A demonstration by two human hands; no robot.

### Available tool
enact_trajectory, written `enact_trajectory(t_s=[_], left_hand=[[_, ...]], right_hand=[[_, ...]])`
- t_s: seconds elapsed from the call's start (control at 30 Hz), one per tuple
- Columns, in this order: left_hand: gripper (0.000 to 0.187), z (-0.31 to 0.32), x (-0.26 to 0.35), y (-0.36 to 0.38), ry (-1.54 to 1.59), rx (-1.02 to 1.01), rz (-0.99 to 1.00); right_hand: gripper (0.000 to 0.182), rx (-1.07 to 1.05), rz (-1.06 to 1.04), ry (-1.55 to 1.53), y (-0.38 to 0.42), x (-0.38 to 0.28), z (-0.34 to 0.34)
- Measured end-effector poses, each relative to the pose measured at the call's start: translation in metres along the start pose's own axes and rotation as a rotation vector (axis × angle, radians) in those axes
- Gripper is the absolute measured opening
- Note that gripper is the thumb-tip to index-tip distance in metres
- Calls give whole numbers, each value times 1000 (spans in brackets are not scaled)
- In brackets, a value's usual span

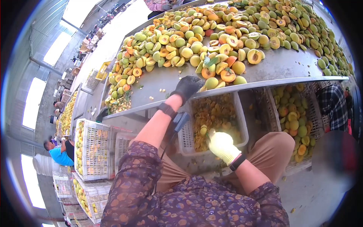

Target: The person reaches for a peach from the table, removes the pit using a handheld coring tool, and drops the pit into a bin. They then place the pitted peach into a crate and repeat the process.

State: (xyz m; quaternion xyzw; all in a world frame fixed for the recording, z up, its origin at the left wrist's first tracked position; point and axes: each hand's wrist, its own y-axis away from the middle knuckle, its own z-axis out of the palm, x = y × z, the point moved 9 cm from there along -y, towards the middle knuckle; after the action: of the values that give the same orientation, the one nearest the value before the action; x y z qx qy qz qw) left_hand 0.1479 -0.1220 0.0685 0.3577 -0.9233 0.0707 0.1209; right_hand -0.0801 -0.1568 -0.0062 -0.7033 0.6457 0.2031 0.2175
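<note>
My left hand (187,89), in a dark glove, is at the metal table's (151,90) near edge, beside the halved and whole yellow-green fruit (196,47). Its fingertips are hidden, so its grip cannot be made out. My right hand (223,145), in a pale knitted glove, is above the near part of a white crate (244,125) holding small yellow-orange pieces (215,109). The fingers are curled closed around something too small to name. A round yellow-green piece (203,130) shows just left of that hand.
Fruit-filled crates (94,151) stand stacked at the left. Under the table's right side is another crate of fruit (295,117), with a person in a plaid sleeve (334,106) beside it. A person in blue (62,155) sits far left. Another person's hands (166,6) show beyond the table.
</note>
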Motion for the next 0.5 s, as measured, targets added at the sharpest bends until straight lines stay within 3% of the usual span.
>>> enact_trajectory(t_s=[0.03,0.07,0.13,0.2,0.27,0.33,0.4,0.47,0.5], left_hand=[[46,-14,14,-3,144,-63,-270],[46,-3,19,-9,153,-74,-274],[58,17,17,-28,-12,-144,-344],[67,25,17,-29,-9,17,-437],[66,24,17,-27,55,25,-447],[54,29,-2,-21,356,11,-475],[51,16,-4,-6,1076,178,-444],[43,-6,21,21,1815,154,-297],[42,-15,20,35,1850,136,-169]], right_hand=[[16,-118,63,147,1,12,18],[16,-410,21,257,7,18,38],[18,-481,18,309,15,21,39],[19,-377,-35,223,9,14,24],[21,-607,1,263,20,31,52],[22,-596,18,280,20,35,48],[22,-590,23,235,13,31,29],[22,-431,49,92,5,25,10],[23,-573,8,231,11,32,29]])
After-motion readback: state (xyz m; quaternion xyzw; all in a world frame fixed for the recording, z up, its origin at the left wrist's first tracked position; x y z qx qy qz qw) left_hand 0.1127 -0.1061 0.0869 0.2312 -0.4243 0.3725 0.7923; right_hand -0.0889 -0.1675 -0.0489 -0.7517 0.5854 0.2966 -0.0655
